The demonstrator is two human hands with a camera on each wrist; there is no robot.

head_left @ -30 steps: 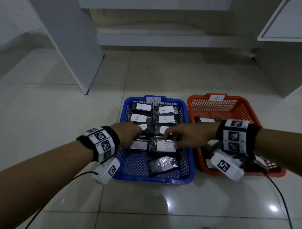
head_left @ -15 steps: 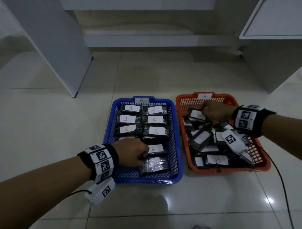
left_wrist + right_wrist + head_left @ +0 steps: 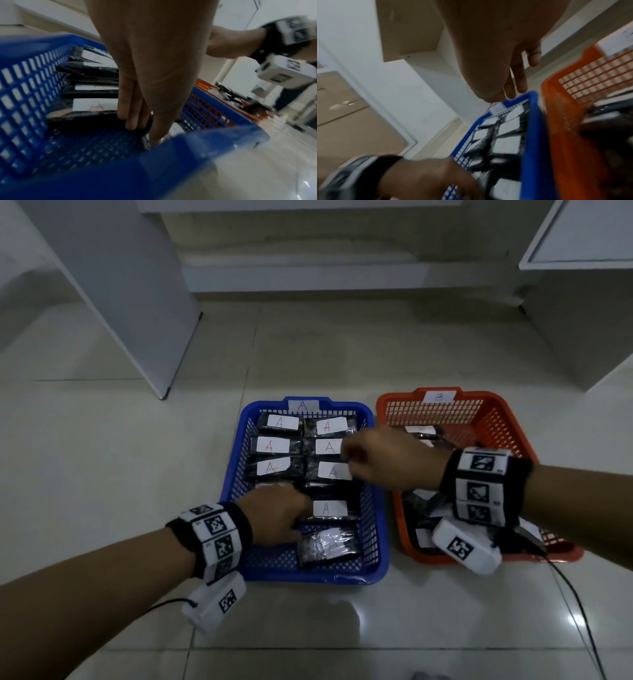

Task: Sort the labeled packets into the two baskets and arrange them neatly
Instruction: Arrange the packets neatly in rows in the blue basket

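Observation:
The blue basket [image 3: 308,577] marked A holds dark packets with white A labels [image 3: 279,422] in two columns, and a crinkled packet [image 3: 329,544] lies at its front right. My left hand [image 3: 274,518] is down in the basket's front left, its straight fingers [image 3: 130,119] touching a dark packet [image 3: 85,119]. My right hand [image 3: 373,460] hovers over the basket's right column, fingers [image 3: 517,81] loose and holding nothing. The orange basket [image 3: 387,405] marked B holds a jumble of packets, partly hidden by my right wrist.
Both baskets sit side by side on a glossy tiled floor [image 3: 376,628]. A white panel [image 3: 137,302] stands at the back left and white furniture [image 3: 582,320] at the right. A black cable [image 3: 582,611] trails right of the orange basket.
My right hand took a B packet from the blue basket, went to the far part of the orange basket, and is back over the blue one, empty. My left hand stayed put.

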